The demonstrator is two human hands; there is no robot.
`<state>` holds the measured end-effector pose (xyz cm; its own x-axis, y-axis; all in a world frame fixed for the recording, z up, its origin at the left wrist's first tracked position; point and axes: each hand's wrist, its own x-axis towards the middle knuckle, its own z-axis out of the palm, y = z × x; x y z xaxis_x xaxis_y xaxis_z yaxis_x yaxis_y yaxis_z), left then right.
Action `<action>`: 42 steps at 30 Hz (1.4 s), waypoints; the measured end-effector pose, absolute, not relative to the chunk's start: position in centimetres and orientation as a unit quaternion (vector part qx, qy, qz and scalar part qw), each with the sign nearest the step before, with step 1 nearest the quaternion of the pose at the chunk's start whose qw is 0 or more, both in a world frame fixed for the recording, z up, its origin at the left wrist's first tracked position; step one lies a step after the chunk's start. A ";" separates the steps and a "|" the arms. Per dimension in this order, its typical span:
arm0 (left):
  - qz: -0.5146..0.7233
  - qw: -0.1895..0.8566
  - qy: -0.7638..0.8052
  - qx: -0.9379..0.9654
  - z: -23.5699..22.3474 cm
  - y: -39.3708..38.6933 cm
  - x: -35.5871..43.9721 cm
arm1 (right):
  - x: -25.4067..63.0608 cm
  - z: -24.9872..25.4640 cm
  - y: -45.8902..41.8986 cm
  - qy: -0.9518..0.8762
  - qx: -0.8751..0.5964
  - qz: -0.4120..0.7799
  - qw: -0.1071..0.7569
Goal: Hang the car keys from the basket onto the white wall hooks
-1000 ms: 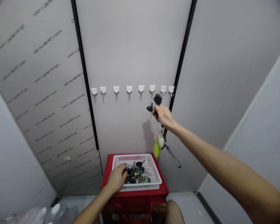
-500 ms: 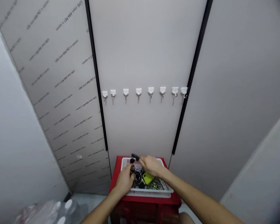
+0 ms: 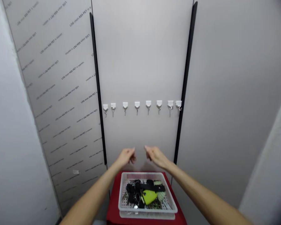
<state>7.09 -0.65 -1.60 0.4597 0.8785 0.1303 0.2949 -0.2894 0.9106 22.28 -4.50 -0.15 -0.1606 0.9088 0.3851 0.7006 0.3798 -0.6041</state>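
My left hand is raised in front of the pale panel, above the basket's back edge. Its fingers are loosely bent and apart, with nothing seen in them. Level with it, my right hand also looks empty, index finger extended and the others curled. Motion blurs both slightly. Below them sits a white plastic basket of mixed small items. Inside are a black strap-like item, a yellow-green flat piece with a hole, a pale ribbed item and several dark and metallic things.
The basket rests on a red-covered stand. A row of white adhesive hooks runs across the pale panel, between two black vertical strips. Film with printed lettering covers the panel on the left.
Both hands have risen out of the basket to in front of the panel. My right hand has let go of a dark item; a black strap-like item now lies across the contents. The view tilted up.
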 end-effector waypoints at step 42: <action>0.228 0.195 0.416 0.859 -12.3 -2.7 7.5 | 24.2 -8.9 -6.6 -0.765 -0.642 0.048 0.039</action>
<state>7.51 -2.72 -12.30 0.5509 0.8026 0.2288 0.6246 -0.5784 0.5248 24.20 -6.60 -8.88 -0.1736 0.9848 -0.0018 0.9774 0.1721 -0.1224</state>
